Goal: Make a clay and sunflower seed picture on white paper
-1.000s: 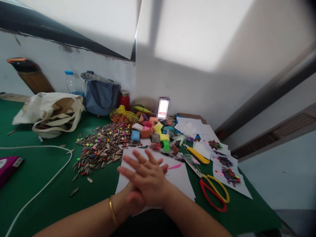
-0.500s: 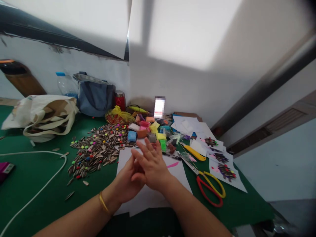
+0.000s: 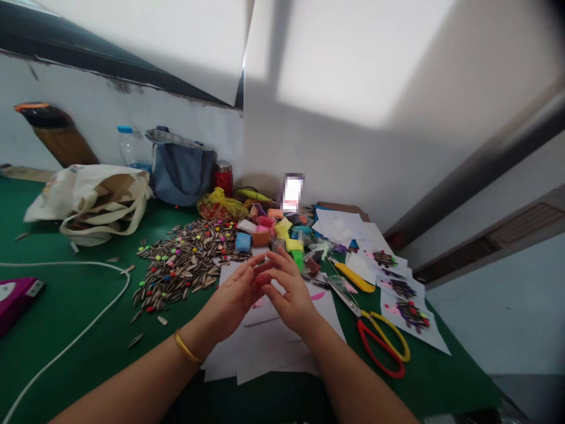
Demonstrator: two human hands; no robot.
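My left hand (image 3: 238, 297) and my right hand (image 3: 289, 291) face each other above white paper sheets (image 3: 273, 347), with their fingertips meeting or nearly so. The fingers of both are stretched and slightly bent. A small reddish patch shows between them; whether it is a fingertip or a bit of clay I cannot tell. A pink strip (image 3: 318, 296) lies on the paper beside my right hand. Beyond the fingers are packets of coloured clay, including a blue one (image 3: 243, 242) and a green one (image 3: 297, 259).
Striped sunflower seeds (image 3: 189, 259) mixed with coloured beads lie to the left. On the right are scissors (image 3: 384, 341), a yellow cutter (image 3: 357, 278) and paper cards (image 3: 424, 335) bearing seed figures. Bags, bottles and a lit phone (image 3: 292, 193) stand along the wall. A white cable (image 3: 88, 318) crosses the left.
My hands have moved from palms pressed together, right over left, to being drawn partly apart with fingertips close. The view has shifted slightly left.
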